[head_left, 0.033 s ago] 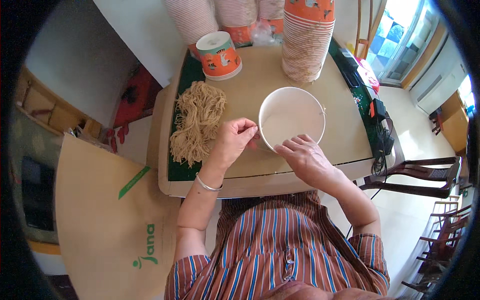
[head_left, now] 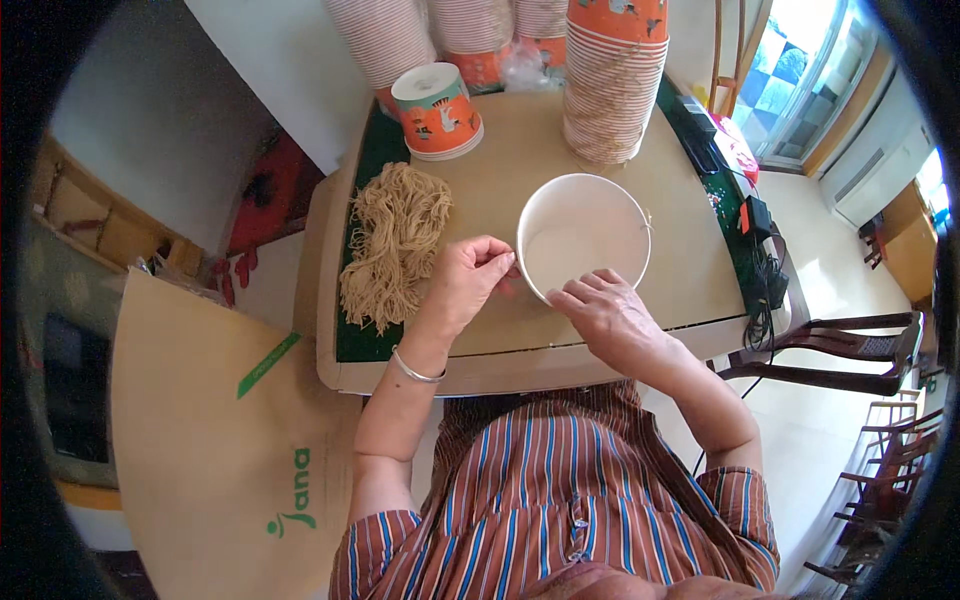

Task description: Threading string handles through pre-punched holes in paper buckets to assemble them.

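A white-lined paper bucket (head_left: 585, 235) stands on the table before me, its open mouth facing up. My left hand (head_left: 470, 277) is at the left side of its rim, thumb and forefinger pinched together; what lies between them is too small to make out. My right hand (head_left: 607, 312) grips the near rim, fingers curled over the edge. A short bit of string (head_left: 648, 219) sticks out at the bucket's right rim. To the left of my left hand lies a loose bundle of beige string (head_left: 395, 245).
Tall stacks of nested paper buckets (head_left: 615, 95) stand at the back. An upside-down orange and green bucket (head_left: 438, 112) sits at back left. Black cables and an adapter (head_left: 757, 220) lie along the right edge. A large cardboard sheet (head_left: 200, 430) leans at left; a dark chair (head_left: 840, 355) stands right.
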### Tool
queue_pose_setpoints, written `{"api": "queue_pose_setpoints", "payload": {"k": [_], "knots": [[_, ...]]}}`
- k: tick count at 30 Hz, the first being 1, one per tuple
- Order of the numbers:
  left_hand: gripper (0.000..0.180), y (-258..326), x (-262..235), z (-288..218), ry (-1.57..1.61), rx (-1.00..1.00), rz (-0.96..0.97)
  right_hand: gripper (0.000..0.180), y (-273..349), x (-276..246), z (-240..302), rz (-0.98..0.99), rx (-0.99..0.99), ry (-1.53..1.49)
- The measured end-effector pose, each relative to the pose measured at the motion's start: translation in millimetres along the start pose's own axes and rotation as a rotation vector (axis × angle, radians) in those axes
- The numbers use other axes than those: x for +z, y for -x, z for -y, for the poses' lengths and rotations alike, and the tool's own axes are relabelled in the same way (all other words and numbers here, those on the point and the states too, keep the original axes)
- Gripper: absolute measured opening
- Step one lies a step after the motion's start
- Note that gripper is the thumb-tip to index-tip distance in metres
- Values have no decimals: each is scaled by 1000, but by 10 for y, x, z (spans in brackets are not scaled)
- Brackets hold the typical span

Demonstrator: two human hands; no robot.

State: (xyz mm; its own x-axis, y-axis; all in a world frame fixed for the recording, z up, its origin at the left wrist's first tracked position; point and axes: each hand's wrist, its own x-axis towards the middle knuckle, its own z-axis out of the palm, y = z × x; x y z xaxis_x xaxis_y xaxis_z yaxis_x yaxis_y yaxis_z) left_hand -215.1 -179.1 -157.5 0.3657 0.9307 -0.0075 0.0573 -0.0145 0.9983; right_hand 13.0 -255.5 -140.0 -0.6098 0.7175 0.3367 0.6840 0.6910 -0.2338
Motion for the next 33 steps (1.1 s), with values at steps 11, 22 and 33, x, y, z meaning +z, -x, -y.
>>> {"api": "queue_pose_setpoints", "payload": {"k": [11,22,33], "knots": [[12,42,103,-38,5,-68,-102,27,-32,111,146,3,-33,85],[15,-43,60,-24,-23,-86,-154,22,-369,76,-105,-64,399,-434],[17,-89,115,-87,-52,-144,-153,21,-658,284,-237,-69,421,-399]]}}
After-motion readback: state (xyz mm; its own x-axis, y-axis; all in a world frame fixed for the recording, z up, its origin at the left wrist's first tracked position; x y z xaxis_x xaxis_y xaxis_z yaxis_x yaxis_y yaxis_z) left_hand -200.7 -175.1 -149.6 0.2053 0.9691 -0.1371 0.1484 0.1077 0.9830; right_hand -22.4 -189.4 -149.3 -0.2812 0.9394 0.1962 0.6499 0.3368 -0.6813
